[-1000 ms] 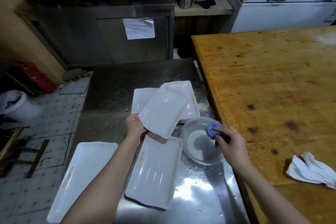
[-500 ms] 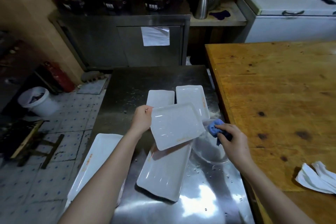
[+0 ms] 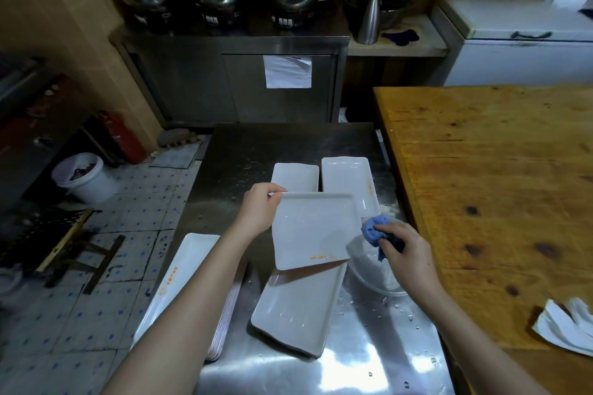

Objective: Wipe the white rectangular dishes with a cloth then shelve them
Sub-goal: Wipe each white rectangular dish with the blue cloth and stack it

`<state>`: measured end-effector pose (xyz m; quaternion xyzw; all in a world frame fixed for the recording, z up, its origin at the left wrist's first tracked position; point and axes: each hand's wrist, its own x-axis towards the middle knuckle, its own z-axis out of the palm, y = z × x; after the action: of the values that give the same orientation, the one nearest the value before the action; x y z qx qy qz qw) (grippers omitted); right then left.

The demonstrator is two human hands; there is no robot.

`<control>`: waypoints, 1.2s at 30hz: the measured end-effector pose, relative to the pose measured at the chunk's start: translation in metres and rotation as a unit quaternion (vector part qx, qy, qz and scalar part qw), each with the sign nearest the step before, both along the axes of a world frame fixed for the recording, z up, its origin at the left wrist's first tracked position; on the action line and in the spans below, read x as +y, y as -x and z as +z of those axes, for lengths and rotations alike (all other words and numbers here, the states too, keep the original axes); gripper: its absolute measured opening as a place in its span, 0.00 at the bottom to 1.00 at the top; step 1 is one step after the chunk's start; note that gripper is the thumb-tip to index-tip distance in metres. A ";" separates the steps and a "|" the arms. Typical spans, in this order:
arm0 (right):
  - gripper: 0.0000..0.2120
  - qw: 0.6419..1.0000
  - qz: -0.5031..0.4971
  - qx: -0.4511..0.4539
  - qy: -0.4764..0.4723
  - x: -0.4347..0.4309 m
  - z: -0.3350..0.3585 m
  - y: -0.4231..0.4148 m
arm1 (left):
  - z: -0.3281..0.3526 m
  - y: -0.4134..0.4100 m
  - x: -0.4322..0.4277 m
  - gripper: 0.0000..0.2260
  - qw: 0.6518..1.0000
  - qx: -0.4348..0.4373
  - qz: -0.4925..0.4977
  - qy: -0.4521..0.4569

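Note:
My left hand (image 3: pixel 258 213) grips a white rectangular dish (image 3: pixel 313 229) by its far left corner and holds it tilted above the steel table (image 3: pixel 369 362). My right hand (image 3: pixel 402 255) holds a bunched blue cloth (image 3: pixel 373 231) right at the dish's right edge, over a clear bowl (image 3: pixel 377 276). Another white dish (image 3: pixel 300 308) lies flat under the raised one. Two more dishes (image 3: pixel 348 183) lie side by side farther back. A stack of white dishes (image 3: pixel 189 276) sits at the table's left edge, partly hidden by my left arm.
A large wooden table (image 3: pixel 500 186) adjoins on the right, with a crumpled white cloth (image 3: pixel 566 325) near its front. Behind stand a steel cabinet (image 3: pixel 231 80) with pots and a white chest freezer (image 3: pixel 519 51). A white bucket (image 3: pixel 85 178) and a wooden stool (image 3: pixel 73 244) stand on the tiled floor at left.
My left hand has turned the raised dish from a diagonal to nearly square with the table and drawn it closer. My right hand with the cloth has come up to the dish's right edge.

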<state>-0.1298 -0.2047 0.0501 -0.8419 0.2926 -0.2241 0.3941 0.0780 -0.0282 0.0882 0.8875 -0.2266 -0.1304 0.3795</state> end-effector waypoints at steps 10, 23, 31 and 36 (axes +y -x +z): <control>0.13 1.000 0.006 0.003 0.023 0.003 0.004 -0.005 | 0.013 0.002 0.004 0.12 0.981 0.194 0.006 0.021; 0.12 0.999 0.019 -0.004 0.027 0.005 0.012 -0.014 | 0.020 0.011 0.006 0.10 0.980 0.143 0.030 0.133; 0.13 0.999 0.031 -0.033 0.016 0.007 0.016 -0.026 | 0.030 0.022 0.006 0.07 0.976 0.120 0.038 0.176; 0.13 0.998 0.009 -0.056 0.019 0.006 0.020 -0.030 | 0.032 0.028 0.005 0.08 0.979 0.104 0.036 0.174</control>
<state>-0.0997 -0.1982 0.0705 -0.8381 0.2581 -0.2724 0.3959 0.0499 -0.0232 0.1203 0.7972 -0.1730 -0.1670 0.5537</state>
